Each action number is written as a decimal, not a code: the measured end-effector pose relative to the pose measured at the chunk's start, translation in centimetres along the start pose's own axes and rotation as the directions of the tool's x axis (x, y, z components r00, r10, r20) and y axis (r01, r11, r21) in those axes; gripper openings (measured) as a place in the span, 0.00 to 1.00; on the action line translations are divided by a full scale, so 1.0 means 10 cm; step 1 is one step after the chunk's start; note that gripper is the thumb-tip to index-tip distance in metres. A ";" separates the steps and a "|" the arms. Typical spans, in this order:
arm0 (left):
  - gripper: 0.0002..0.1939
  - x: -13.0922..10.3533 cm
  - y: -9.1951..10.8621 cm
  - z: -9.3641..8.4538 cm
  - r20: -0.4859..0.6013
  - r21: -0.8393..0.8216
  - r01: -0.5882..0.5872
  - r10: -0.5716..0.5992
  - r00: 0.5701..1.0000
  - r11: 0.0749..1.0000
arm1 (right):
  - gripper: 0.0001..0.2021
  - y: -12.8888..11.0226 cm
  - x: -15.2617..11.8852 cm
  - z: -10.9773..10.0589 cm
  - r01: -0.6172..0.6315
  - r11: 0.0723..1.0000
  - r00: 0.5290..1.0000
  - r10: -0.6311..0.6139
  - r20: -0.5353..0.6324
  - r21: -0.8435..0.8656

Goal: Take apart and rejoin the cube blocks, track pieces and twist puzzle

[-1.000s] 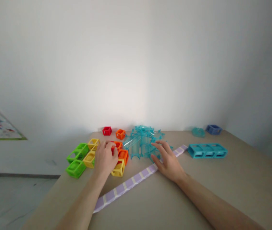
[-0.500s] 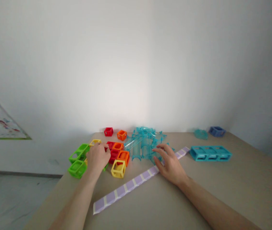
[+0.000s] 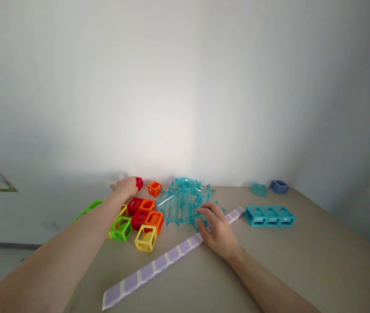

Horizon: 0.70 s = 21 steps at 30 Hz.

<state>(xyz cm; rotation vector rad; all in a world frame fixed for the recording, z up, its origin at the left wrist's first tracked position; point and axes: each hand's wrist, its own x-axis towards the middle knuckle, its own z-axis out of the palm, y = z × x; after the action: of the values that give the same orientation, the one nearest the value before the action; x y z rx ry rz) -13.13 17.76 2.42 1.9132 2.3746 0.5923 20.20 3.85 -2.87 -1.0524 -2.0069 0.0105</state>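
My left hand [image 3: 125, 188] is stretched out to the far left corner of the table, right beside a red cube frame [image 3: 139, 184] that it partly covers. Its fingertips point left and look apart, though some fingers are hidden. My right hand [image 3: 217, 230] hovers low over a purple banded strip [image 3: 162, 262], fingers curved and apart with nothing between them. Just beyond its fingertips lies a heap of clear blue plastic tube pieces [image 3: 186, 202]. Under and beside my left forearm sit joined red cubes [image 3: 140, 218], a green cube [image 3: 121, 228] and a yellow cube [image 3: 146, 238].
A single orange cube [image 3: 154, 188] stands at the back by the wall. To the right lies a row of joined teal cubes [image 3: 270, 216]. Behind it are a clear teal piece [image 3: 259, 189] and a dark blue cube [image 3: 279, 187]. The wall [image 3: 185, 95] bounds the table's back.
My left hand has left the colored cube cluster and reached further back to the red cube by the wall. My right hand stays over the strip. The view has shifted slightly.
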 end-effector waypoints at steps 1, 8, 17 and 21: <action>0.07 0.00 -0.01 0.01 0.000 0.007 0.025 -0.025 1.000 1.000 | 0.12 -0.01 0.00 0.00 0.002 1.000 1.000 -0.002 -0.005 0.000; 0.12 -0.30 0.11 -0.18 -0.154 -0.014 0.071 -0.072 0.985 0.997 | 0.12 0.00 0.01 -0.02 0.014 1.000 1.000 -0.014 -0.001 -0.016; 0.10 -1.56 0.61 -0.05 -0.317 -0.282 -0.759 0.690 0.651 0.587 | 0.33 -0.41 -0.06 -0.08 0.098 0.995 0.994 -0.099 0.054 0.024; 0.10 -1.84 0.70 0.01 -0.221 -0.271 -0.862 0.844 0.488 0.428 | 0.41 -0.52 -0.11 -0.08 0.154 0.975 0.958 -0.187 0.217 0.159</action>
<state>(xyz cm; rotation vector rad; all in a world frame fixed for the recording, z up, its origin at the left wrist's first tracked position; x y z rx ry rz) -2.11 1.50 0.72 2.8086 0.9422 1.0003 17.57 -0.49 -1.20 -0.8152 -2.2658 0.1882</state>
